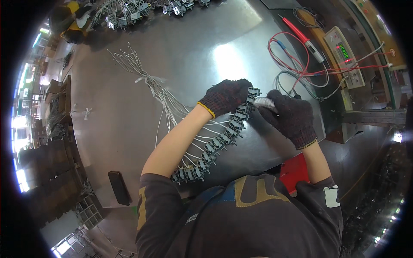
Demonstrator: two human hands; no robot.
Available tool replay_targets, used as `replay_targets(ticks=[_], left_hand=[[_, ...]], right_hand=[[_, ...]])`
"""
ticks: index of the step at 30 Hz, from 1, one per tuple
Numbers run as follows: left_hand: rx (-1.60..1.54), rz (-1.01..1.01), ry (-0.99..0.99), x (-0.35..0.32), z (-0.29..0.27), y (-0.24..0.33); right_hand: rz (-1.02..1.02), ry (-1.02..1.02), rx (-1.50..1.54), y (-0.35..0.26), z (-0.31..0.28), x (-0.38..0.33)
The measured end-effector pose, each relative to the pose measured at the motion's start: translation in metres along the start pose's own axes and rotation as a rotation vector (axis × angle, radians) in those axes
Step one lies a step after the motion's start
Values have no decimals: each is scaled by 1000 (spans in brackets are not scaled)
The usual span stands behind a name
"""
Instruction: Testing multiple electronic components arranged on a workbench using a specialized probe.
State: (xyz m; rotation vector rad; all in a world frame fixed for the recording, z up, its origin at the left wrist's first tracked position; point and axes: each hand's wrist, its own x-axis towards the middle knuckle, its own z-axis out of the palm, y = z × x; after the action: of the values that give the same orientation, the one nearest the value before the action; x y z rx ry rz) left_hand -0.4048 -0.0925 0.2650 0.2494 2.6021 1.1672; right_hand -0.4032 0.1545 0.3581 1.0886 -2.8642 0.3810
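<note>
A curved row of several small dark switch parts (217, 142) with white wires lies on the metal table (193, 56), running from near my body up to my hands. My left hand (226, 96), in a dark knit glove, presses on the top end of the row. My right hand (290, 116), also gloved, holds a small silvery pen-shaped tool (264, 102) with its tip at the topmost parts. The white wires gather into a bundle (148, 81) that runs off to the upper left.
A tester box with a green display (344, 56) stands at the right with red and grey leads (297, 64) and a red probe (301, 36). More wired parts (137, 13) lie at the far edge. A dark flat bar (119, 187) lies lower left, a red object (294, 172) by my right arm.
</note>
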Motion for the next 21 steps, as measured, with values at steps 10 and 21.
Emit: replay_targets(ticks=[10, 21], left_hand=[[-18, 101, 27, 1, 5, -8], [-12, 160, 58, -1, 3, -6]], right_hand=[[-52, -4, -58, 1, -5, 3], [-70, -20, -13, 9, -4, 5]])
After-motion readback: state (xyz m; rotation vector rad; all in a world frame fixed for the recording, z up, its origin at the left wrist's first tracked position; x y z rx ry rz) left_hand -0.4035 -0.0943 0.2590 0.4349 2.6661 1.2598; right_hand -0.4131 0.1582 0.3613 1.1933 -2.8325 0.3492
